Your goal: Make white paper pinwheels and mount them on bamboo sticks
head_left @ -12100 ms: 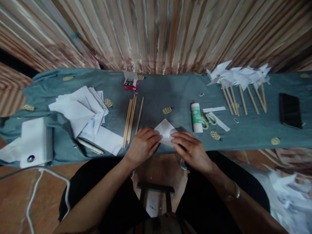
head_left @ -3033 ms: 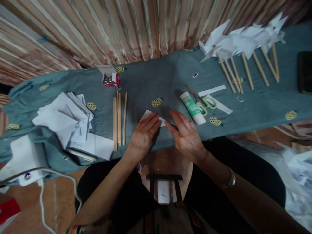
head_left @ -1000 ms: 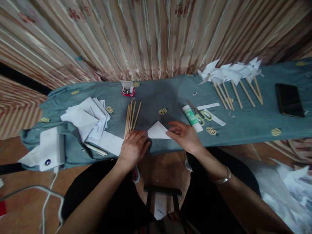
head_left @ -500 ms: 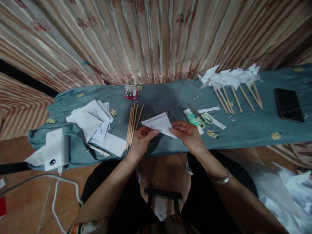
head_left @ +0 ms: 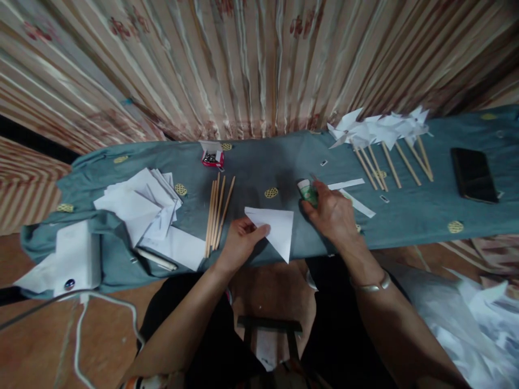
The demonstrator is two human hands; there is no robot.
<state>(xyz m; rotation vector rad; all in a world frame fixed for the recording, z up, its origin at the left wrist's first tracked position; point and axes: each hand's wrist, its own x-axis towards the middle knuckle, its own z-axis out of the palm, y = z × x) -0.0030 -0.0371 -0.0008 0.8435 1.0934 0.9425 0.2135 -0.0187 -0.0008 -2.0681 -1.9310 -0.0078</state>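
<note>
A folded white paper triangle (head_left: 277, 229) is pinched between the thumb and fingers of my left hand (head_left: 242, 239), just above the table's front edge. To its right, my right hand (head_left: 333, 210) curls down over the scissors, covering most of them. Only the tip and a bit of the pale green handle show. Right beside its fingers lies a green and white glue stick (head_left: 307, 190), partly covered by the hand. Beyond the hand are white paper strips (head_left: 357, 202). Several wooden sticks (head_left: 219, 210) lie to the left of my left hand.
Paper sheets (head_left: 133, 205), a pen (head_left: 156, 259) and a white device (head_left: 78, 256) with cables are at left. An open red box (head_left: 212, 155) of small metal pieces sits at the back. Paper pinwheels (head_left: 381, 131) on sticks and a black phone (head_left: 473, 174) lie at right.
My right hand has let go of the paper and moved right onto the scissors beside the glue stick. The paper has turned in my left hand, its point now facing down.
</note>
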